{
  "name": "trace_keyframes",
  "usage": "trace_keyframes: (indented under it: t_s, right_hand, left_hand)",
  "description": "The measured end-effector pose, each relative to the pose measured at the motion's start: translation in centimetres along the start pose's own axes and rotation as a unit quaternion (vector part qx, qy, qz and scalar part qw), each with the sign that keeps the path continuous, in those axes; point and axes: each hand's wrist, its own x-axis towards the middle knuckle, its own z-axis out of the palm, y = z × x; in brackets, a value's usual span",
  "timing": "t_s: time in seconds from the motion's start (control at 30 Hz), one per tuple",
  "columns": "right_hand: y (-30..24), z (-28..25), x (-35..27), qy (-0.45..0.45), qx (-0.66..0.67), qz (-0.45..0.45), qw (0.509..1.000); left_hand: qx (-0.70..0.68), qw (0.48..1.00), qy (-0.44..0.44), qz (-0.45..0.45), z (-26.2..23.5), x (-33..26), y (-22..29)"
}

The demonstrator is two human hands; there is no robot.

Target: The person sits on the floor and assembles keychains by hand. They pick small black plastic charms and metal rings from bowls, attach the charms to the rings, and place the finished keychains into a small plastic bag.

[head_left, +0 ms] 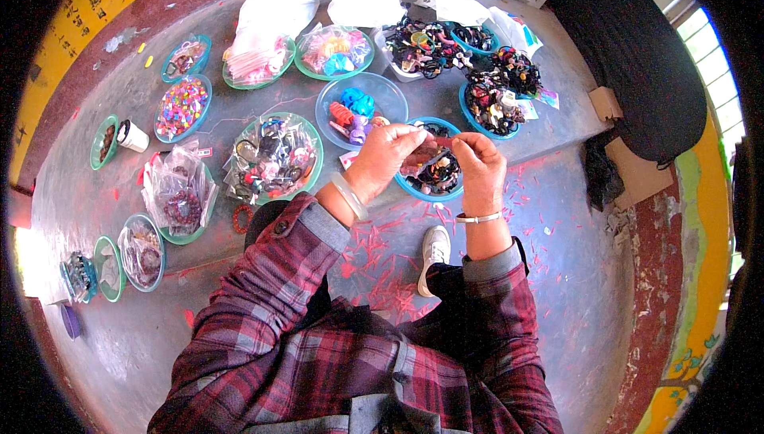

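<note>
Both hands are raised over the bowls in front of me. My left hand, with a pale bangle on its wrist, pinches one side of a small clear plastic bag with a reddish edge. Closed at the other end of that edge are the fingertips of my right hand, which has a metal bangle. Just beyond and below the bag is a blue bowl of dark hair ties, partly hidden by my hands. A larger blue bowl with a few red, purple and blue hair pieces stands behind my left hand.
Around me stand a green bowl of bagged accessories, a bowl of colourful beads, a white tub of dark hair ties and stacked white bags. Red strips litter the floor by my shoe. A black-covered object stands right.
</note>
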Motion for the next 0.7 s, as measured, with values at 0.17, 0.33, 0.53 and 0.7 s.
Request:
trace_keyframes:
  t_s: [0.17,0.33,0.53,0.7]
  right_hand:
    - [-0.1,-1.2,0.5,-0.002,0.023,0.019,1.000]
    - [0.0,-3.0,1.5,0.001,0.028,0.014,1.000]
    - [-0.4,-6.8,2.9,-0.008,-0.017,0.041,0.999]
    - [3.2,-12.4,4.7,-0.051,-0.288,0.009,0.956]
  left_hand:
    - [-0.031,0.999,0.038,-0.002,0.0,-0.1,0.2]
    - [-0.071,0.996,0.056,-0.018,-0.7,0.2,0.1]
    - [-0.081,0.992,0.096,-0.022,-1.2,0.2,0.2]
    - [-0.069,0.991,0.112,0.002,-1.0,0.2,0.3]
